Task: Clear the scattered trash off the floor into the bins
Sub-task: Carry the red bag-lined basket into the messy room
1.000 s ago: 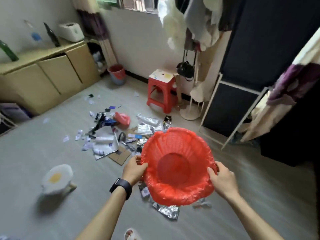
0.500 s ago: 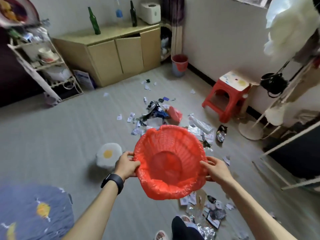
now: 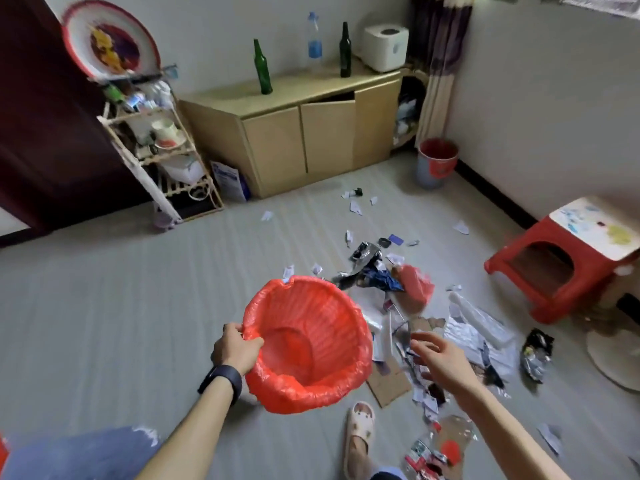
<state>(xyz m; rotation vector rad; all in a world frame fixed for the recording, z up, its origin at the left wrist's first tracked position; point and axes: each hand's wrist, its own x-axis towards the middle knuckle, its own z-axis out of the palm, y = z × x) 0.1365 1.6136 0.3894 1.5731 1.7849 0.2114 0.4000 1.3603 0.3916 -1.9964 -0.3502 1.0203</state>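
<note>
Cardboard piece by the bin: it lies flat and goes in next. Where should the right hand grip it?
Take the cardboard piece by its near corner, toward the sandal: that corner lies bare, while paper scraps overlap its right edge and the bin hides its left. The right hand probably comes from the near side, thumb on top.

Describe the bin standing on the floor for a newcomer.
Find the wooden cabinet on the far wall. Right of it, by the curtain, stands a grey-blue bin with a red liner; the other bin, all red, is in the left hand.
</note>
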